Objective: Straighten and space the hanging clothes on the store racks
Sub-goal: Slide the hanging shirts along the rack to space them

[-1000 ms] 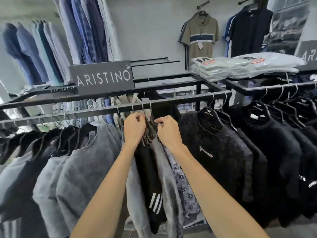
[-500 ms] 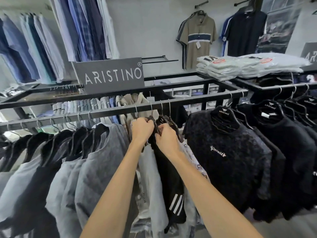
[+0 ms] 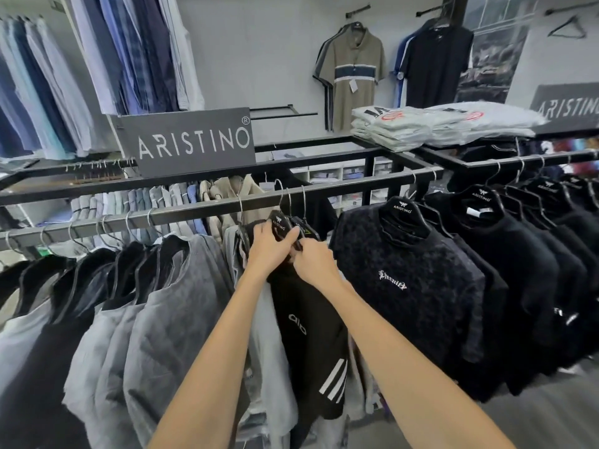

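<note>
A black metal rail [image 3: 194, 210] runs across the rack with clothes on hangers. At its middle hangs a pair of black shorts [image 3: 311, 335] with white side stripes, on a black hanger [image 3: 279, 222]. My left hand [image 3: 270, 247] grips that hanger's top, thumb across its front. My right hand [image 3: 312, 262] pinches the waistband just below and to the right. Light grey garments [image 3: 269, 345] hang pressed against the shorts on the left. Grey tops [image 3: 168, 319] fill the rail's left part, black fuzzy sweaters [image 3: 411, 286] its right part.
An ARISTINO sign [image 3: 191, 140] stands on the rack's top frame. Folded white shirts [image 3: 431, 124] are stacked at the back right. Shirts hang on the left wall [image 3: 129, 53], and a striped polo [image 3: 353, 72] and a dark polo [image 3: 437, 63] on the back wall.
The bunched garments at the middle have shifted right along the rail with my hands. The black shorts now hang in front, and my left hand has moved onto their hanger.
</note>
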